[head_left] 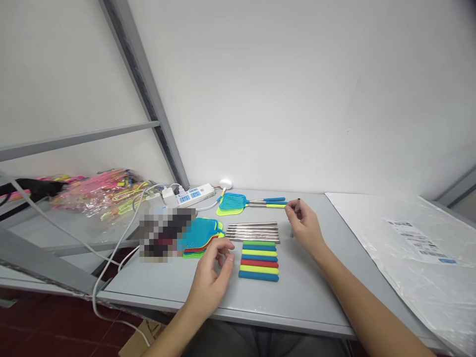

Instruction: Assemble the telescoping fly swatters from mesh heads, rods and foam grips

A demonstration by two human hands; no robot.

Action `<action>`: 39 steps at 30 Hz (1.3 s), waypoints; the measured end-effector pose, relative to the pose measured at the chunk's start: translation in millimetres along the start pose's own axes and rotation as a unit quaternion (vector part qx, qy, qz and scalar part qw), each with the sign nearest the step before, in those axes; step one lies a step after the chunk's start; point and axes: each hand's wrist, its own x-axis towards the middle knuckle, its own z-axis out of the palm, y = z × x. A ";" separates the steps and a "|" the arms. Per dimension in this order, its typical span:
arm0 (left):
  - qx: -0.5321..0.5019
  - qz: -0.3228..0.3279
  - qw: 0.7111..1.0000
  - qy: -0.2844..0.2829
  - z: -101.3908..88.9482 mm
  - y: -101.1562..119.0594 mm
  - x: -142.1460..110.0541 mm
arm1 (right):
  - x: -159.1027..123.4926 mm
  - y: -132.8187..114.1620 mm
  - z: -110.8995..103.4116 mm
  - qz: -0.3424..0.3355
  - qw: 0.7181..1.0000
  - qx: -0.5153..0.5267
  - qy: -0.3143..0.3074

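My right hand [307,228] is closed around a thin grey rod [298,205], whose ends show above and below the fingers. My left hand [213,277] hovers by the metal shafts, fingers loosely curled and thumb apart, holding nothing visible. Just beyond it lies a stack of fly swatters with blue, red and green mesh heads [201,234] and bare metal shafts [256,232]. Between the hands, several coloured handle grips [259,260] in green, blue, yellow and red form a row. Behind these rest fly swatters [233,202] with blue and yellow grips on their shafts.
A white power strip [195,195] with plugs and cables stands at the back left. Plastic-wrapped colourful items [107,191] lie beyond the metal frame [148,94]. A white plastic package [401,248] covers the table's right side. One patch on the left is blurred out.
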 end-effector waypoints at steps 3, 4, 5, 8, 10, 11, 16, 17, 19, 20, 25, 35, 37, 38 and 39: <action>0.016 0.011 1.000 -0.005 -0.1 1.0 -0.7 | 1.9 6.4 3.1 0.001 0.999 -0.025 -0.027; 0.023 0.018 1.000 -0.009 -0.1 2.0 -0.8 | 2.3 8.7 3.8 0.004 0.999 -0.035 -0.037; 0.029 0.026 0.999 -0.012 0.0 3.2 -0.8 | 2.6 10.9 4.3 0.008 0.998 -0.047 -0.046; 0.046 0.043 0.998 -0.022 -0.1 8.5 -0.7 | 2.4 15.1 3.5 0.018 0.994 -0.085 -0.072; 0.060 0.047 0.997 -0.031 -0.4 12.5 -0.9 | 2.2 14.1 1.6 0.018 0.989 -0.111 -0.097; 0.066 0.050 0.996 -0.038 -0.5 14.4 -1.1 | 2.5 12.1 0.8 0.016 0.986 -0.123 -0.112; 0.074 0.084 0.991 -0.075 -0.3 21.3 -2.3 | 18.1 -5.3 8.2 -0.047 0.958 -0.178 -0.220; 0.076 0.093 0.990 -0.079 -0.1 22.2 -2.4 | 24.2 -8.6 13.4 -0.066 0.950 -0.186 -0.242; 0.085 0.104 0.987 -0.086 0.3 23.4 -2.7 | 37.7 -13.2 27.3 -0.101 0.933 -0.197 -0.282; 0.093 0.108 0.986 -0.090 0.5 23.9 -2.8 | 44.3 -14.3 35.3 -0.115 0.925 -0.200 -0.301; 0.137 0.124 0.978 -0.101 0.9 24.5 -4.0 | 67.1 -8.5 70.2 -0.159 0.882 -0.195 -0.398; 0.169 0.127 0.968 -0.135 4.2 21.3 -1.2 | 80.7 13.6 78.1 -0.143 0.851 -0.155 -0.482; 0.173 0.128 0.967 -0.139 4.7 20.5 -0.4 | 81.3 13.2 77.7 -0.136 0.854 -0.137 -0.483; 0.174 0.126 0.966 -0.141 4.7 20.2 -0.1 | 81.5 12.9 77.9 -0.132 0.854 -0.133 -0.486; 0.176 0.122 0.966 -0.143 4.7 20.0 0.0 | 81.9 12.8 78.1 -0.131 0.851 -0.131 -0.491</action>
